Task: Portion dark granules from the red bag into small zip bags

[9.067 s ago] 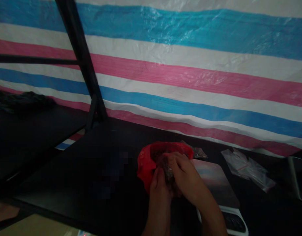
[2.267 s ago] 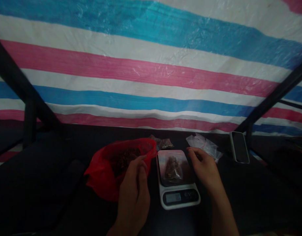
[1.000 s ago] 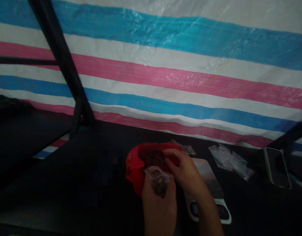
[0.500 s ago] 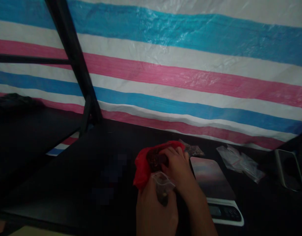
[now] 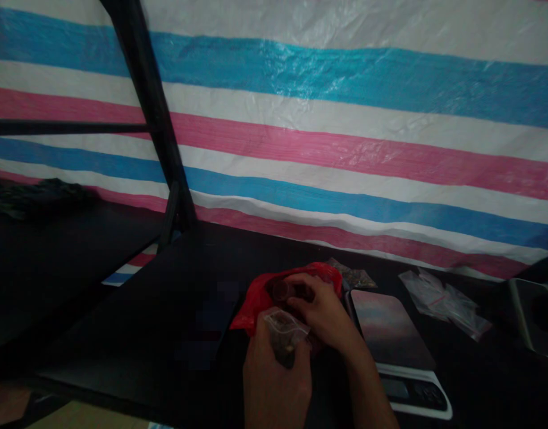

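Since half a second ago the right hand (image 5: 321, 310) has sunk slightly deeper into the red bag (image 5: 256, 295), fingers curled, probably around dark pieces. The left hand (image 5: 274, 381) pinches the small clear pouch (image 5: 285, 333) upright, mouth up, just above its fingertips, beside the scale (image 5: 392, 333).
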A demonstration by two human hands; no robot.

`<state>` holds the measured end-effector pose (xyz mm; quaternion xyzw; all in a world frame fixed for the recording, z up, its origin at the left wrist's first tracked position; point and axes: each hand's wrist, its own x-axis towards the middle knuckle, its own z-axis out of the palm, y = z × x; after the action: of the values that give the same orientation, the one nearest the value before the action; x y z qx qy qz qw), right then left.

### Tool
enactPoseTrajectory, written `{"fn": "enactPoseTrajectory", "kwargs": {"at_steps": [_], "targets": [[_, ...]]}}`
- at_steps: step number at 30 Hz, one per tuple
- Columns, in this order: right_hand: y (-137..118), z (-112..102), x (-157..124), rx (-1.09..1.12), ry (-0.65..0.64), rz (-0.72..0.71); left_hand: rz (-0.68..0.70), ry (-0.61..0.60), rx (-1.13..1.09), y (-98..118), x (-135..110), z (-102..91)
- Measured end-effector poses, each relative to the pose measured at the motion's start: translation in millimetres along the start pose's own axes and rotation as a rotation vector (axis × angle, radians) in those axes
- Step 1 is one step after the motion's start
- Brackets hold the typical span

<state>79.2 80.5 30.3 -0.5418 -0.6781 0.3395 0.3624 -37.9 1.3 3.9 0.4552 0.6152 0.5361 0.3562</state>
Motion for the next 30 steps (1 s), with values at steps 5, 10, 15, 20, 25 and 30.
{"fn": "enactPoseTrajectory", "kwargs": {"at_steps": [5,10,15,20,25,30], "targets": [[-3,-28,-12,0.232,0.046,-0.078,-0.074,-0.018,0.084,18,8,-0.6],[-19,-53,-35,0.119,0.133,-0.120,0.044,-0.090,0.133,17,5,8.3],[-27,-66,-53,-0.095,0.133,-0.229,0.184,-0.101,0.173,6,1,20.7],[-31,-71,-64,-0.267,0.060,-0.302,0.246,-0.096,0.174,2,-1,31.3],[-36,-70,-70,-0.291,0.052,-0.335,0.221,-0.113,0.125,4,-1,40.3],[-33,-72,-72,-0.282,0.113,-0.373,0.196,-0.135,0.012,8,-1,48.1]]}}
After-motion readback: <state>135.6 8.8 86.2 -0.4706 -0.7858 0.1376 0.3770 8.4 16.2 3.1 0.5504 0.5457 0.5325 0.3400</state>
